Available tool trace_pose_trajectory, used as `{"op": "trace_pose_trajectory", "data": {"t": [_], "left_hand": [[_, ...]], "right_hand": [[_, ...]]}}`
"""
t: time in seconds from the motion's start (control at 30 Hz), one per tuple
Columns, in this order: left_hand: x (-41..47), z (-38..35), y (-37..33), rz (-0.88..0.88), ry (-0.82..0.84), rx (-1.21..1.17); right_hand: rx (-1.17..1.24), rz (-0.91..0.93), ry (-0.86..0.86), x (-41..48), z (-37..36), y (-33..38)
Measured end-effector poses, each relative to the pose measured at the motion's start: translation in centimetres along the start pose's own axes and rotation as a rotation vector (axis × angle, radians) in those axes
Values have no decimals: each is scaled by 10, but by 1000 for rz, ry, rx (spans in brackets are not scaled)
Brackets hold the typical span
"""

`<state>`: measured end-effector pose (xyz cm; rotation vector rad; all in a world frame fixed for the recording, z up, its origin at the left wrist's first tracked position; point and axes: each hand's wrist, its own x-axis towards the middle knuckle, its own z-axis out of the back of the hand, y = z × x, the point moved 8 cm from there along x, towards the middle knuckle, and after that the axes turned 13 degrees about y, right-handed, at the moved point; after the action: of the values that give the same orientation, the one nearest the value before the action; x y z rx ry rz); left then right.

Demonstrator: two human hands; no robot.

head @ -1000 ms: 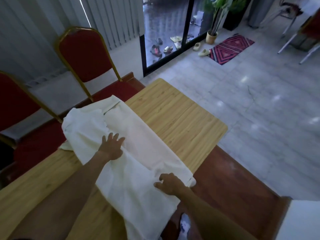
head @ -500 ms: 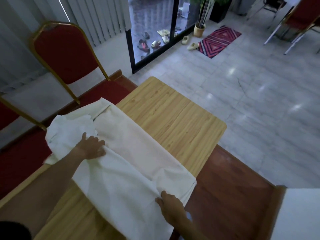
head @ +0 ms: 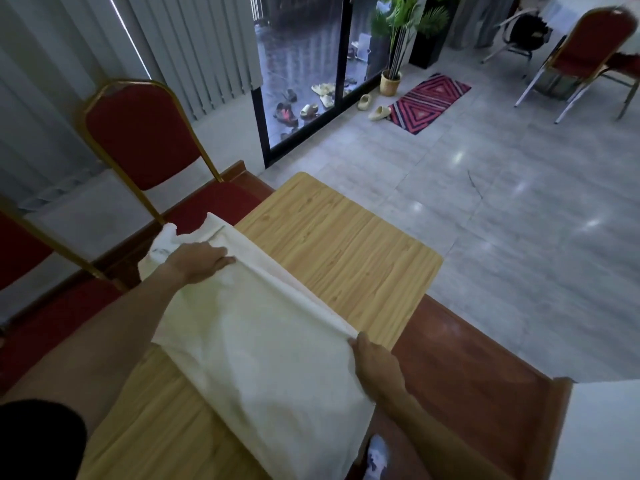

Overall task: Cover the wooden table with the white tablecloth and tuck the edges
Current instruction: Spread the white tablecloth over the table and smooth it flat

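Nearest the camera, a dark sleeve (head: 38, 441) fills the lower left corner, and a shoe (head: 375, 457) shows below the table's near right side; the wooden table (head: 346, 258) runs from the lower left up toward the middle, its far end bare, its near part under the white tablecloth (head: 263, 362), which lies folded in a thick band across the tabletop from left edge to right edge; one end hangs over the near right side of the table and the other end bunches over the left side; the right hand (head: 375, 362) is closed on the cloth's top fold at the right edge of the table, fingers curled into the fabric; the left hand (head: 199, 263) grips the same fold farther along, near the left edge, fingers wrapped over the raised layer; between the two hands that fold is lifted a little off the layers beneath; beside the table on the left stands a red chair (head: 145, 136) with a gold frame, its seat just beside the bunched cloth; beyond it hang grey vertical blinds (head: 194, 46); farther off, a glass door (head: 304, 64), a potted plant (head: 393, 64) and a striped rug (head: 429, 102) on the grey tiled floor (head: 519, 202)
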<state>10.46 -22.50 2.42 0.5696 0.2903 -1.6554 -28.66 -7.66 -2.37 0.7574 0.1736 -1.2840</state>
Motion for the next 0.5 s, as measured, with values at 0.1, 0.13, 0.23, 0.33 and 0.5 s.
{"op": "trace_pose_trajectory", "data": {"t": [0.1, 0.13, 0.23, 0.33, 0.5], "left_hand": [[2, 50, -15, 5, -74, 78], [1, 67, -19, 4, -106, 37], [7, 111, -29, -20, -202, -46], [12, 156, -46, -34, -258, -81], [17, 236, -85, 24, -404, -16]], "right_hand": [[31, 5, -31, 5, 49, -10], [9, 4, -44, 7, 66, -16], [5, 4, -92, 14, 117, -35], [-44, 19, -152, 21, 169, -54], [-153, 49, -243, 36, 253, -91]]}}
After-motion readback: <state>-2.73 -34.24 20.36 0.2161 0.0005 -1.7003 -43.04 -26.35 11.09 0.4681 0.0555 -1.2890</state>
